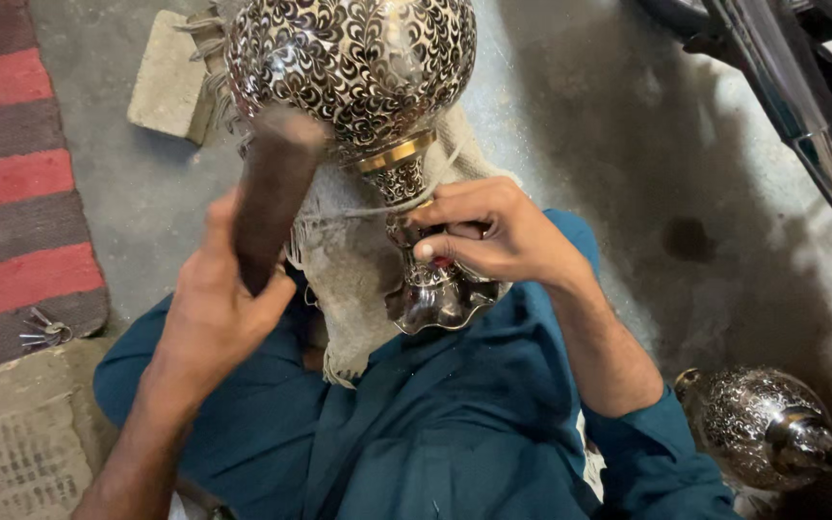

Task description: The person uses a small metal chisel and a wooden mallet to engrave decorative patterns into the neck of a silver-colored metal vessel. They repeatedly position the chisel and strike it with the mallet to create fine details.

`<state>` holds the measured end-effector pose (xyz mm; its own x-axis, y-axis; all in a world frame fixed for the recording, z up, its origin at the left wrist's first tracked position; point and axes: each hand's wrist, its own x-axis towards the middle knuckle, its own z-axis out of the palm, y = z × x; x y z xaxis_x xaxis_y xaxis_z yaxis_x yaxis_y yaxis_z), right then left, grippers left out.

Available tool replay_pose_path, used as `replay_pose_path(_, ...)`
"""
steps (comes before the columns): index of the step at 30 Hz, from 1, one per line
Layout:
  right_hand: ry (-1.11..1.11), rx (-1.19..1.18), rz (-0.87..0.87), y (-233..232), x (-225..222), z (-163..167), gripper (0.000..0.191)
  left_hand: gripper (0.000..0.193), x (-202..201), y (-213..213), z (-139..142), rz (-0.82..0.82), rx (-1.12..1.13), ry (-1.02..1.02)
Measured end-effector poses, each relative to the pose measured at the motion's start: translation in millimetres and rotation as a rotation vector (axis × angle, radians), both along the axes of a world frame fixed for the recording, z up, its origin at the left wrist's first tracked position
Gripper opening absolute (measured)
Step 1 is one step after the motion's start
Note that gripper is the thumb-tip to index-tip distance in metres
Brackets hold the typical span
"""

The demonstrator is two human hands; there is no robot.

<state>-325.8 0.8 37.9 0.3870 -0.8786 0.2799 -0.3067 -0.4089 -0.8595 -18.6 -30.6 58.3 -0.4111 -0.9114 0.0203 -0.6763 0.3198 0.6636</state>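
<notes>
Left hand (pixel 214 299) at centre-left, fist wrapped round a dark wooden handle (pixel 270 197) | engraved metal vase (pixel 368 106) upper centre, on beige cloth (pixel 349 260) | right hand (pixel 488 231) pinching the vase's neck | second vase (pixel 758 424) lower right.

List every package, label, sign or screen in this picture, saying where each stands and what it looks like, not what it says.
None show: there are no packages, labels, signs or screens.
The left hand holds a dark tool; the right hand grips the patterned metal vase at its neck.

Soft daylight, metallic glare, motion-blurred tool
</notes>
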Motion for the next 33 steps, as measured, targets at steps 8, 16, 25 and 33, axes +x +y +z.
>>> replay_pose_path(8, 0.024, 0.016, -0.009, 0.9, 0.2, 0.4, 0.029, 0.082, 0.3, 1.6, 3.8, -0.17, -0.292, -0.255)
replay_pose_path(16, 0.004, -0.01, -0.025, 0.9, 1.2, -2.0, 0.03, 0.076, 2.4, -0.4, -2.9, -0.108, -0.249, -0.159)
replay_pose_path(25, -0.021, 0.017, -0.02, 2.7, 0.3, -4.8, 0.028, 0.071, 0.9, 9.9, -8.6, 0.115, 0.13, 0.277)
replay_pose_path(33, -0.03, 0.007, -0.025, 0.9, 2.2, -6.4, 0.03, 0.08, 2.1, 6.9, 9.0, -0.069, -0.122, -0.024)
